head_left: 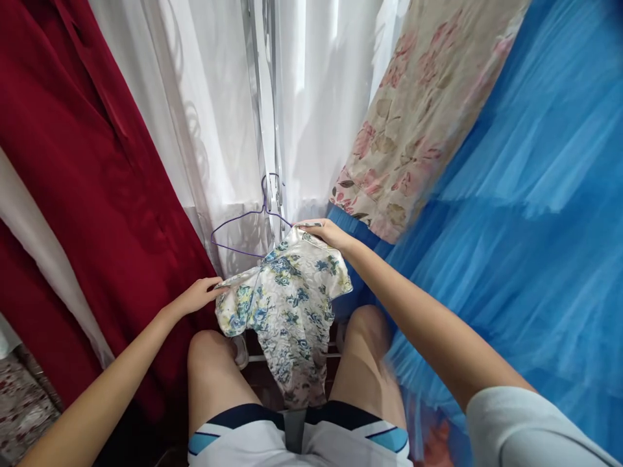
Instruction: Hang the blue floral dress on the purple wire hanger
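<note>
A short-sleeved white garment with blue and yellow flowers (294,305) hangs between my hands, over my knees. My left hand (199,295) pinches it at the shoulder on the left side. On the other side, my right hand (324,232) grips its upper edge near the collar. Just behind the garment is a thin purple hanger (238,214), its hook upright among pale hanging strips. The hanger's right arm runs to the garment's collar by my right hand; whether it goes inside the cloth is hidden.
Dark red cloth (111,168) hangs at the left, with white sheer fabric (219,97) in the middle. To the right hang a beige floral cloth (403,130) and a wide blue tulle skirt (525,214). My bare knees (214,357) are spread below the garment.
</note>
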The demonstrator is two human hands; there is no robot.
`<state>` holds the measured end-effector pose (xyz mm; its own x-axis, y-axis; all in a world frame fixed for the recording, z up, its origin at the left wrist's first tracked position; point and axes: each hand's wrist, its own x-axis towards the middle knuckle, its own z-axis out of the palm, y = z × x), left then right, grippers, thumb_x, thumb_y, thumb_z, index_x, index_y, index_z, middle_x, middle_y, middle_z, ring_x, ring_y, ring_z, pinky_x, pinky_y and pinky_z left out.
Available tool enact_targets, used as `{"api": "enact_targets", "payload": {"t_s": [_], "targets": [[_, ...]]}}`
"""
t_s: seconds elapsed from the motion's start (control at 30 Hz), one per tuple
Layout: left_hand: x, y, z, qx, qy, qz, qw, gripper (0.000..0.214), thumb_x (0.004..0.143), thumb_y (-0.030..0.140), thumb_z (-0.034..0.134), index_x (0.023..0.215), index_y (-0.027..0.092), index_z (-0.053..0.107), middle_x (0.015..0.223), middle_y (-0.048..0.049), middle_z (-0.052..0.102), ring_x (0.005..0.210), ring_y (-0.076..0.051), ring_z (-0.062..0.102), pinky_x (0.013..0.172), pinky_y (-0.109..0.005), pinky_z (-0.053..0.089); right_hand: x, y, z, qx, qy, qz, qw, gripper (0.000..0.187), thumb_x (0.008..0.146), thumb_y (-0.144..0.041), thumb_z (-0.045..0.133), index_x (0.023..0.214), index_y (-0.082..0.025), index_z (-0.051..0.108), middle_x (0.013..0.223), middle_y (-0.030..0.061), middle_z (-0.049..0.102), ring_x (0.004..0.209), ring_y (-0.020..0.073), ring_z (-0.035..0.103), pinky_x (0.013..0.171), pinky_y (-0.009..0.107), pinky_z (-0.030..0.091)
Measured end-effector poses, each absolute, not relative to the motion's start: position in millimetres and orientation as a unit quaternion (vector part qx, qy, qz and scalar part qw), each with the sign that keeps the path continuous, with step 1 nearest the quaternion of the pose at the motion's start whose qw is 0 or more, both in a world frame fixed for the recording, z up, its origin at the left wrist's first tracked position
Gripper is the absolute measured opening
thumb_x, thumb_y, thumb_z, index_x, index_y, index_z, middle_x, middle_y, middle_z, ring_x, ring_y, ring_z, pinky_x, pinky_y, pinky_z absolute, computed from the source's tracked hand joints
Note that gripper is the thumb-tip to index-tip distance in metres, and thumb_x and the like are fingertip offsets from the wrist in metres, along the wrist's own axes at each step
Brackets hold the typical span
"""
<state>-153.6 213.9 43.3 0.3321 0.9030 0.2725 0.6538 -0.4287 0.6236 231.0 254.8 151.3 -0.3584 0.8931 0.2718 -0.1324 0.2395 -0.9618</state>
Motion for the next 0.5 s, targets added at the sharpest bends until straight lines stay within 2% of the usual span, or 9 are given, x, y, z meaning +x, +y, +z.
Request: {"api": "enact_targets", "payload": {"t_s": [0.07, 0.2, 0.37, 0.5], "targets": [[-157, 236, 50, 0.770, 0.511, 0.326, 0.197, 0.033, 0.072, 0.055, 0.063, 0.067, 0.022, 0.064, 0.066, -0.0015, 0.063, 0.068, -0.021, 0.057, 0.068, -0.028, 0.044, 234, 254, 152, -0.307, -0.616, 0.547, 0.476, 0.026, 0.067, -0.028, 0.080, 0.090, -0.016, 0.078, 0.075, 0.0021, 0.076, 0.068, 0.0149, 0.068, 0.063, 0.024, 0.052], [-165, 279, 93, 0.735, 0.553, 0.376, 0.112, 0.025, 0.080, 0.046, 0.054, 0.074, 0.023, 0.059, 0.069, -0.0034, 0.060, 0.074, -0.024, 0.057, 0.075, -0.032, 0.042, 233, 251, 150, -0.331, -0.588, 0.560, 0.480, 0.023, 0.067, -0.027, 0.082, 0.085, -0.014, 0.077, 0.074, 0.0029, 0.076, 0.063, 0.0147, 0.067, 0.058, 0.024, 0.052], [-164, 313, 140, 0.721, 0.565, 0.400, 0.044, 0.022, 0.083, 0.036, 0.054, 0.095, 0.020, 0.062, 0.088, -0.0101, 0.063, 0.096, -0.030, 0.056, 0.087, -0.037, 0.039, 224, 242, 142, -0.338, -0.546, 0.589, 0.491, 0.019, 0.075, -0.028, 0.077, 0.087, -0.013, 0.074, 0.070, 0.0047, 0.074, 0.060, 0.0174, 0.067, 0.060, 0.028, 0.055], [-134, 320, 152, 0.756, 0.522, 0.387, 0.074, 0.031, 0.088, 0.038, 0.042, 0.089, 0.017, 0.064, 0.085, -0.0084, 0.065, 0.086, -0.025, 0.056, 0.084, -0.033, 0.043, 222, 238, 135, -0.354, -0.560, 0.576, 0.479, 0.019, 0.086, -0.030, 0.069, 0.091, -0.012, 0.071, 0.080, 0.0077, 0.074, 0.068, 0.0200, 0.069, 0.067, 0.034, 0.058]]}}
